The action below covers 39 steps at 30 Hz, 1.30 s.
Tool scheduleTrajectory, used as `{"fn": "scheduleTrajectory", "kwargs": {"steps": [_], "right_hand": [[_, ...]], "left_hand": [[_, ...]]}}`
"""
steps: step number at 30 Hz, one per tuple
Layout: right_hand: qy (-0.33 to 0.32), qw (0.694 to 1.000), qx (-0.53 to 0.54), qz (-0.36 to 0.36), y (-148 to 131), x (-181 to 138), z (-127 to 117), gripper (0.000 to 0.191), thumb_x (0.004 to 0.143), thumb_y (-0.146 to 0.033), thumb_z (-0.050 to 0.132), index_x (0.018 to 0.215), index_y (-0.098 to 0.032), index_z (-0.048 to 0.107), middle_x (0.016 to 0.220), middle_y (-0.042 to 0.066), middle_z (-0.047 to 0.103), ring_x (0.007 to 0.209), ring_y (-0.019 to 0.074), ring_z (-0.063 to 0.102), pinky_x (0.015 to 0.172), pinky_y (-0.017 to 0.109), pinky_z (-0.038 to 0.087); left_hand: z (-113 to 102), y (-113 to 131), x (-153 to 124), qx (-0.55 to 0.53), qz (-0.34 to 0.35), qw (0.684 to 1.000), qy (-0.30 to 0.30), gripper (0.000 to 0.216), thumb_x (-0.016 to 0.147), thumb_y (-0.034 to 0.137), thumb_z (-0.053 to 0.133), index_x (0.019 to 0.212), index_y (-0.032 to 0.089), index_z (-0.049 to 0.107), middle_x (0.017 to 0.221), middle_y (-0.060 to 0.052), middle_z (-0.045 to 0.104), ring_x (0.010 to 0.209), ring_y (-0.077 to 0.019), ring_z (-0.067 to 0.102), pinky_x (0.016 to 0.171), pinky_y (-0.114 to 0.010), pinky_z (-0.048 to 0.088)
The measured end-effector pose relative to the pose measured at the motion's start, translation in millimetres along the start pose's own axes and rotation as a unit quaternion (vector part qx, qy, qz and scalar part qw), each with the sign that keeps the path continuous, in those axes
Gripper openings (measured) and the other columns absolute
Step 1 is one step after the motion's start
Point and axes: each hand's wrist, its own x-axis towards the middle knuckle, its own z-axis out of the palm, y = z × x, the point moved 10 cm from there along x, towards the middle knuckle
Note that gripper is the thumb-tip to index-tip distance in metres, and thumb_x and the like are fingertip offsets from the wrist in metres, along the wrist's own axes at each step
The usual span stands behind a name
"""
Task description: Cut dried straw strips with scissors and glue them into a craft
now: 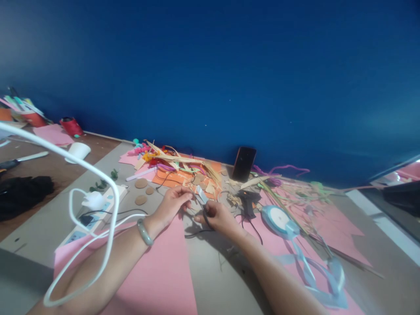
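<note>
In the middle of the table my left hand (179, 200), with a green bangle on its wrist, is closed in a pinch. What lies between its fingertips is too small to make out. Just right of it, my right hand (219, 218) is wrapped around the dark handles of a pair of scissors (204, 211). The scissor blades point up and left, close to the left fingertips. A pale blue-white strip (201, 194) shows beside the blades. Beneath the left forearm is a sheet of pink paper (164, 271).
A white cable (115, 210) loops over my left arm near a power strip (78, 234). Behind the hands are craft scraps (177, 159) and a leaning phone (244, 164). Rightward sits a light blue ribbon roll (278, 221). A blue wall (210, 87) bounds the back.
</note>
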Motion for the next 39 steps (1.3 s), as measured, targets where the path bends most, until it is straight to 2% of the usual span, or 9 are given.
{"fn": "scheduleTrajectory", "kwargs": {"steps": [9,17,22,26,31,35,39], "right_hand": [[0.002,1.000,0.003,0.013,0,-1,-1,0.050,0.063,-0.046,0.076,0.058,-0.021,0.033,0.055,-0.008,0.030,0.054,0.0081,0.027,0.047,0.022,0.020],[0.012,1.000,0.009,0.003,1,0,-7,0.046,0.065,-0.049,0.075,0.057,-0.019,0.041,0.052,-0.006,0.037,0.052,0.0089,0.031,0.047,0.022,0.022],[0.010,1.000,0.017,-0.006,1,1,-9,0.044,0.068,-0.050,0.073,0.062,-0.020,0.042,0.055,-0.006,0.037,0.053,0.0085,0.032,0.048,0.022,0.024],[0.027,0.998,0.054,0.006,-3,0,-12,0.045,0.065,-0.049,0.076,0.063,-0.020,0.042,0.054,-0.007,0.039,0.052,0.0085,0.034,0.048,0.022,0.026],[0.058,0.984,0.168,0.010,-21,-5,-22,0.039,0.068,-0.050,0.073,0.066,-0.018,0.052,0.055,-0.003,0.053,0.052,0.0101,0.044,0.052,0.024,0.035],[0.057,0.983,0.173,0.022,-27,-8,-23,0.036,0.067,-0.050,0.074,0.071,-0.016,0.062,0.056,-0.001,0.058,0.052,0.0114,0.048,0.051,0.024,0.038],[0.048,0.983,0.178,0.016,-25,-8,-19,0.037,0.066,-0.051,0.074,0.066,-0.016,0.061,0.054,-0.001,0.057,0.050,0.0108,0.048,0.049,0.023,0.038]], "left_hand": [[2,3,-1,-0.003,0.000,1.000,-0.002,0.023,0.076,0.034,0.072,0.077,0.013,0.063,0.053,0.000,0.061,0.046,-0.0071,0.053,0.046,-0.016,0.040],[3,2,-2,-0.002,-0.006,1.000,-0.006,0.025,0.075,0.037,0.072,0.076,0.014,0.061,0.053,0.000,0.061,0.046,-0.0077,0.054,0.046,-0.017,0.040],[5,7,-4,-0.013,-0.004,1.000,-0.012,0.027,0.075,0.040,0.071,0.076,0.016,0.059,0.051,0.003,0.057,0.041,-0.0060,0.047,0.040,-0.017,0.030],[5,13,-5,-0.016,-0.001,1.000,-0.005,0.026,0.071,0.036,0.074,0.076,0.015,0.060,0.061,0.002,0.062,0.042,-0.0036,0.042,0.040,-0.017,0.024],[9,5,-5,0.011,-0.024,0.999,-0.028,0.020,0.072,0.032,0.073,0.080,0.016,0.065,0.065,0.002,0.062,0.046,-0.0043,0.042,0.045,-0.018,0.028],[20,9,-9,0.074,-0.003,0.994,-0.079,0.014,0.072,0.029,0.073,0.075,0.015,0.070,0.067,-0.001,0.064,0.060,-0.0104,0.054,0.059,-0.021,0.041],[29,14,-13,0.126,0.017,0.985,-0.116,0.014,0.074,0.029,0.071,0.072,0.015,0.070,0.069,-0.003,0.066,0.064,-0.0130,0.057,0.062,-0.023,0.043]]}}
